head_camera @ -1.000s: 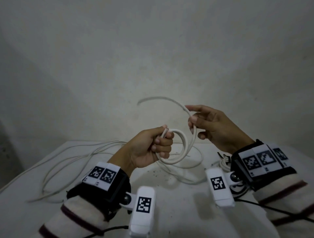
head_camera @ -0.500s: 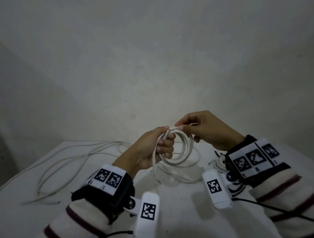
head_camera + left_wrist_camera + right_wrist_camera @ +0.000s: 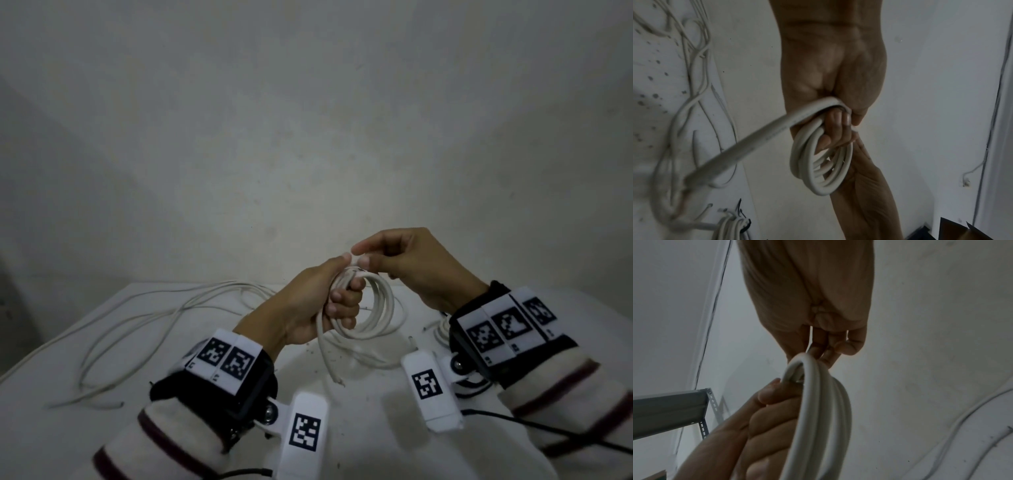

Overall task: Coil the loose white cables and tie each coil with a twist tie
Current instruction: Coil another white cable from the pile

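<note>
My left hand (image 3: 342, 301) grips a small coil of white cable (image 3: 380, 308) in its fist, held above the table (image 3: 359, 428). At the top of the coil my right hand (image 3: 359, 261) pinches the cable beside the left thumb. A short free end (image 3: 325, 356) hangs down below the left fist. In the left wrist view the coil (image 3: 818, 164) hangs from curled fingers (image 3: 836, 128), its tail (image 3: 756, 142) running out to the lower left. In the right wrist view, fingertips (image 3: 826, 352) meet the coil (image 3: 824, 402) above the left hand (image 3: 768, 410).
Loose white cables (image 3: 154, 308) sprawl over the table's left half. Another coil (image 3: 731, 227) with a dark tie lies on the table near my right wrist. A bare wall stands close behind. A metal shelf (image 3: 670, 405) is off to the left.
My right hand has brought the raised arc of cable down onto the coil and now meets the left hand. The coil has gained a loop.
</note>
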